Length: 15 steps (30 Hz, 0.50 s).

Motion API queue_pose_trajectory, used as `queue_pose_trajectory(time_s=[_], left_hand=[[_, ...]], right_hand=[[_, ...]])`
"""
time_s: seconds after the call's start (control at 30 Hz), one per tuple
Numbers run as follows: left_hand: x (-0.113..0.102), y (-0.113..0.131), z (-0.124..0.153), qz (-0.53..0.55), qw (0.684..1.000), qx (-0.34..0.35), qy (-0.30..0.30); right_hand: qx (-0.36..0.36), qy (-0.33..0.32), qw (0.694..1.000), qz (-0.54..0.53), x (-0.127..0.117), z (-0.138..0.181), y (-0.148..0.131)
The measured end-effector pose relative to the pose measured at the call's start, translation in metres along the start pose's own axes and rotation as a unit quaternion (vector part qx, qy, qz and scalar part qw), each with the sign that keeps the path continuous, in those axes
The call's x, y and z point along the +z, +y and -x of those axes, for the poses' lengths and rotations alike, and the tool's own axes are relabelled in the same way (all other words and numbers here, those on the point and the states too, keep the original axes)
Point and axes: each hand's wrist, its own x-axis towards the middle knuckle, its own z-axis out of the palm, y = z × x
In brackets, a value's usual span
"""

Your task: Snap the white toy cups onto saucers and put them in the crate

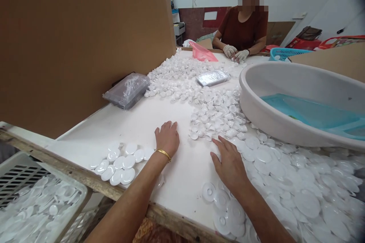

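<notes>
My left hand [167, 138], with a gold bangle [163, 154] at the wrist, rests palm down on the white table [137, 121], fingers spread a little and nothing visible in them. Just left of that wrist lies a small group of glossy white plastic discs [127, 162]. My right hand [228, 159] reaches over the tabletop with fingers apart. Its fingertips are near the edge of a pile of small white cup-like pieces [216, 115]. More white discs [273, 163] are heaped to its right, and a few discs [224, 205] lie below it.
A large white tub [251, 110] with blue inside stands at right. A cardboard sheet [85, 45] rises at left. Plastic-wrapped packs [127, 89] lie on the table. A crate of white pieces [72, 190] sits below the wooden edge. Across sits a co-worker [245, 30] in gloves.
</notes>
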Motion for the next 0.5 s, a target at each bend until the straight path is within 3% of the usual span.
queue_pose_trajectory(time_s=[0.27,0.5], left_hand=[[0.003,-0.001,0.004,-0.04,0.999,0.016,0.029],[-0.01,-0.009,-0.003,0.037,0.998,-0.05,0.026]], right_hand=[[0.007,-0.012,1.0,-0.006,-0.003,0.0,0.001],[-0.011,-0.019,1.0,-0.016,-0.001,0.001,0.0]])
